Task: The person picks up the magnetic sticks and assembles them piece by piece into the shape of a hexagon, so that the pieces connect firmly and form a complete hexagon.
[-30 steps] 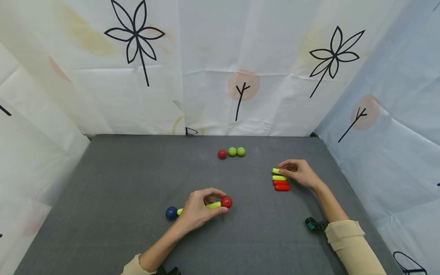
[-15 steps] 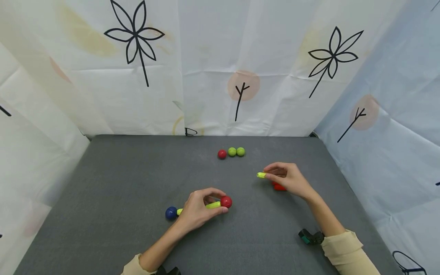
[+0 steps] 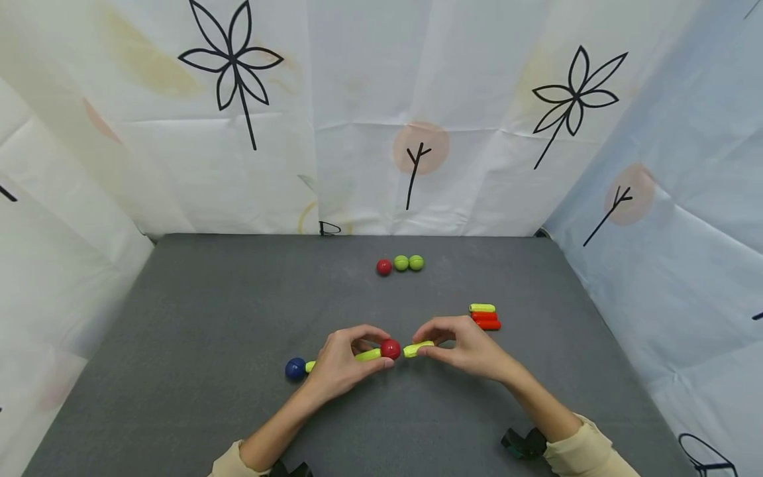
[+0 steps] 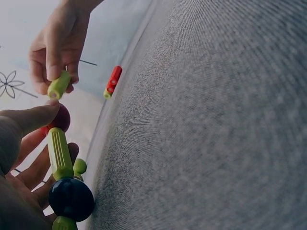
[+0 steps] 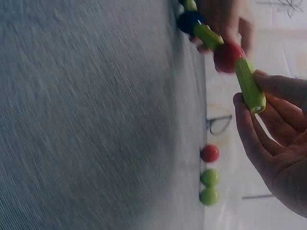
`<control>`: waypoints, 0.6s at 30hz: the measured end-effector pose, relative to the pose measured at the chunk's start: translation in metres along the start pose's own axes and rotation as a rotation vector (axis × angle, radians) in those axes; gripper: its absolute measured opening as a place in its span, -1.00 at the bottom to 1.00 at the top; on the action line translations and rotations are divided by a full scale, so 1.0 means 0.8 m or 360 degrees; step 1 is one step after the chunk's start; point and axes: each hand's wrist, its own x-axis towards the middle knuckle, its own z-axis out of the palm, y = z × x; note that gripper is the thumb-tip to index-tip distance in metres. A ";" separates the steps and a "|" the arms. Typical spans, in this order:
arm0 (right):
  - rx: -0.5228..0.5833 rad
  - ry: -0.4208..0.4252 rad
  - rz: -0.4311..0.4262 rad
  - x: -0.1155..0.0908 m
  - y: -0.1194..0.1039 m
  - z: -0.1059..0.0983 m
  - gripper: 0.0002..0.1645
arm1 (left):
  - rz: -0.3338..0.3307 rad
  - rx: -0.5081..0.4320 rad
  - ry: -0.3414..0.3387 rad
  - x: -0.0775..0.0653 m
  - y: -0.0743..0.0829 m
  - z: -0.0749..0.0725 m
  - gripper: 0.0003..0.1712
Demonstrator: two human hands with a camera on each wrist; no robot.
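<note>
My left hand (image 3: 342,361) holds a chain of balls and ribbed yellow-green rods by its right end, thumb and fingers at the red ball (image 3: 390,349). A blue ball (image 3: 295,369) forms the chain's left end. Another dark blue ball (image 4: 72,199) follows the rod (image 4: 59,153) in the left wrist view; in the head view the left hand hides it. Between thumb and fingers my right hand (image 3: 467,348) pinches a loose yellow-green rod (image 3: 418,348). This rod's left end points at the red ball, a narrow gap off in the head view, and overlaps it in the right wrist view (image 5: 249,85).
Right of centre on the grey table (image 3: 208,298) lie one yellow-green rod (image 3: 481,308) and red rods (image 3: 487,325) side by side. Farther back are a loose red ball (image 3: 384,267) and two green balls (image 3: 408,263) in a row. White printed cloth (image 3: 357,119) surrounds the table.
My right hand has lifted a yellow-green rod from the group at right and carried it left and nearer, up to the red ball. The left hand and its chain have stayed still.
</note>
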 end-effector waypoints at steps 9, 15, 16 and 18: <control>-0.0069 -0.0040 -0.0009 0.004 -0.006 0.015 -0.79 | 0.0007 -0.0021 0.0019 0.000 0.003 -0.003 -0.62; -0.0064 0.0100 0.0027 0.007 -0.010 0.015 -0.77 | -0.0006 -0.0027 0.0026 0.000 0.005 -0.006 -0.61; -0.0068 0.0120 0.0030 0.007 -0.010 0.015 -0.77 | -0.0008 -0.0030 0.0024 0.000 0.005 -0.006 -0.61; -0.0073 0.0149 0.0032 0.008 -0.011 0.017 -0.77 | -0.0007 -0.0028 0.0021 -0.001 0.006 -0.007 -0.61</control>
